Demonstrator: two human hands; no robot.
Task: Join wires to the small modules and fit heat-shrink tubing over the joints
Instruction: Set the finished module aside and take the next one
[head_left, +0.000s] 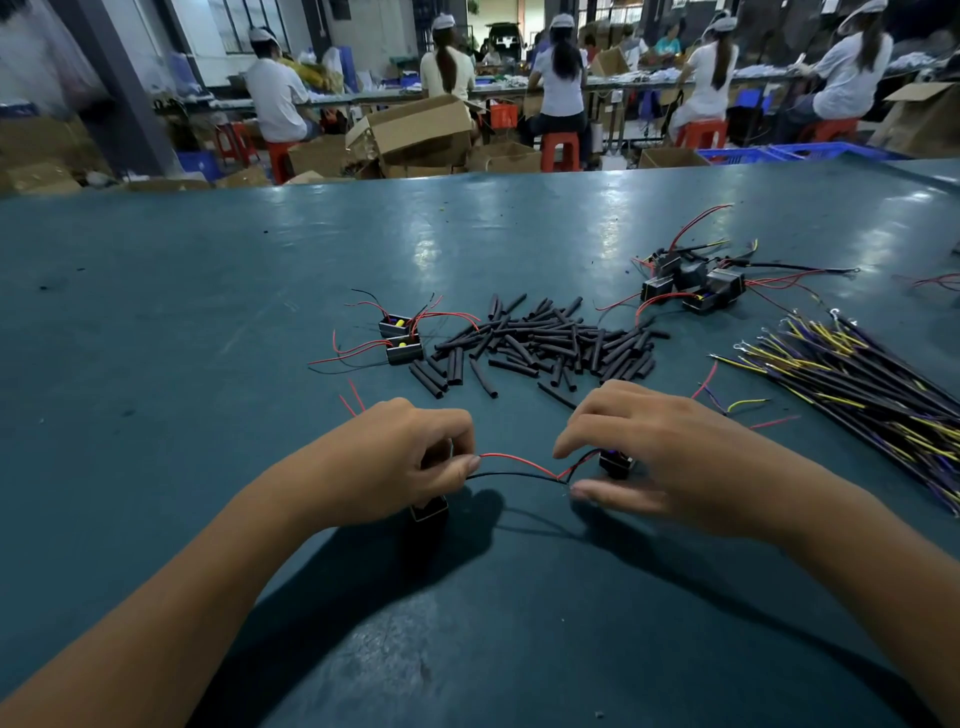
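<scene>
Teal bench top (208, 291), two hands joining the leads of two small black modules.

Left hand (400, 457) grips one module (430, 512) with curled fingers and pinches a red wire (514, 461) and a black wire (514, 475) at its fingertips; both wires run left to right, sagging to a meeting point at the right hand (649, 467). That hand curls over a second module (615, 463), thumb and forefinger spread just apart around the wire ends. Beyond them lies a heap of black heat-shrink tubing (545, 343), pieces pointing every way. Left of the heap sit two loose modules (402, 340) with yellow parts. Far right, a cluster of about four wired modules (691, 286), and a bundle of black-and-yellow wires (872, 389) running diagonally toward the near right edge.
</scene>
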